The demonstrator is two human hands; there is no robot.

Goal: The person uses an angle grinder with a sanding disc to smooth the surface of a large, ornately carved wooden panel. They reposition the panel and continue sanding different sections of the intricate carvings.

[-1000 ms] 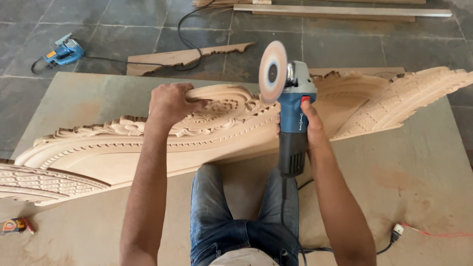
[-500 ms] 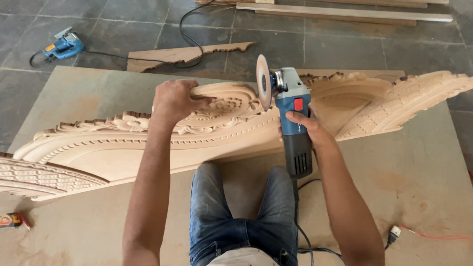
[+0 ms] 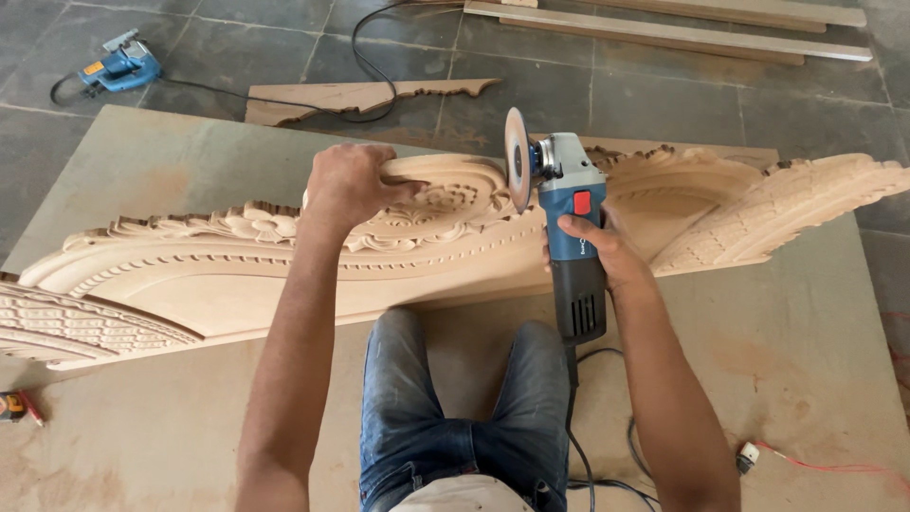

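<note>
1. Left hand clamps over the top edge of the carved wooden panel; right hand wraps the blue angle grinder, whose disc stands on edge at the panel's crest; contact unclear.
2. Panel stands tilted across the middle of the brown board sheet, its left end cut off by the frame.
3. Denim-clad legs below; grinder cord trails toward the near edge, partly out of view.
4. Grey stone-tile floor beyond the far edge carries a blue power tool, a carved offcut and timber strips.
</note>
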